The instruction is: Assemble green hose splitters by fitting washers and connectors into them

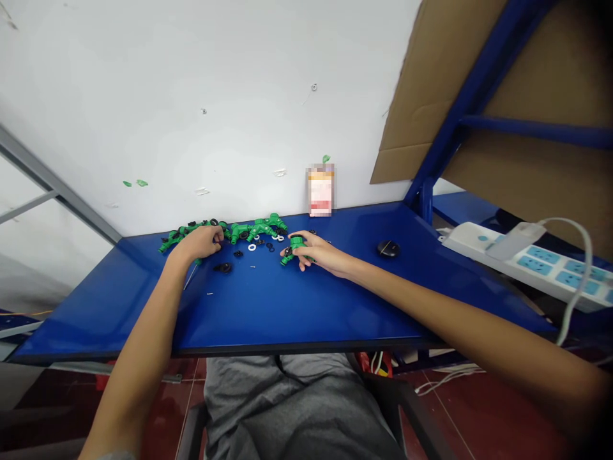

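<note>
My right hand [320,251] is closed round a green plastic hose fitting [294,245] and rests on the blue table [287,306]. My left hand [204,241] lies at the near edge of a pile of green fittings [253,228] by the wall, fingers curled; what they pinch is hidden. Small black and white rings [252,246] lie scattered between the two hands. A black part [223,267] sits just in front of my left hand.
A black round cap [388,248] lies to the right of my right hand. A small bottle [320,190] stands against the white wall. A white power strip [531,262] with a cable sits on the right, beneath a blue frame with cardboard [479,96].
</note>
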Action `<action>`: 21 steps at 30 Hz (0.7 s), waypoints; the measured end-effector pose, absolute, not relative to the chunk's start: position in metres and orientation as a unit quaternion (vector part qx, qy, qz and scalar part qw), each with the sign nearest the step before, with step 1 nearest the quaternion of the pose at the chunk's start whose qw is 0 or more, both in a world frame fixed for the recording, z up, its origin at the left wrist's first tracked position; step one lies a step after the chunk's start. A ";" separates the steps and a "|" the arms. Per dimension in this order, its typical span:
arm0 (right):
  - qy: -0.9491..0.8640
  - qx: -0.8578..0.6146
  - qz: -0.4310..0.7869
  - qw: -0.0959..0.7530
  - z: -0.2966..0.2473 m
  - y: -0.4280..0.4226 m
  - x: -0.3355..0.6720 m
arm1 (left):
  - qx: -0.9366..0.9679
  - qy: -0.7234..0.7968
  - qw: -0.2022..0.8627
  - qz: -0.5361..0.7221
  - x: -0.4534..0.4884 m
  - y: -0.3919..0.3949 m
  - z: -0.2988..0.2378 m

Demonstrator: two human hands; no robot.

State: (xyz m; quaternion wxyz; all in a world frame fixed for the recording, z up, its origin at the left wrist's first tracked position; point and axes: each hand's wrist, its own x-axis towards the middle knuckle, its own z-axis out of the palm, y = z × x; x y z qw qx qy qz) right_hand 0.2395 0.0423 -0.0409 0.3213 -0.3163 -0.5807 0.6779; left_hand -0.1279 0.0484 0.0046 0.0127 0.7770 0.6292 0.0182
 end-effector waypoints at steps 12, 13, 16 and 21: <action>-0.587 -0.310 0.676 0.320 -0.048 0.048 0.240 | 0.784 0.619 0.035 0.020 -0.123 0.044 0.006; -0.589 -0.311 0.675 0.318 -0.049 0.049 0.240 | 0.783 0.621 0.033 0.019 -0.122 0.044 0.006; -0.594 -0.318 0.669 0.314 -0.048 0.049 0.241 | 0.791 0.610 0.039 0.022 -0.119 0.045 0.004; -0.594 -0.316 0.671 0.313 -0.045 0.047 0.242 | 0.820 0.570 0.039 0.033 -0.118 0.044 0.009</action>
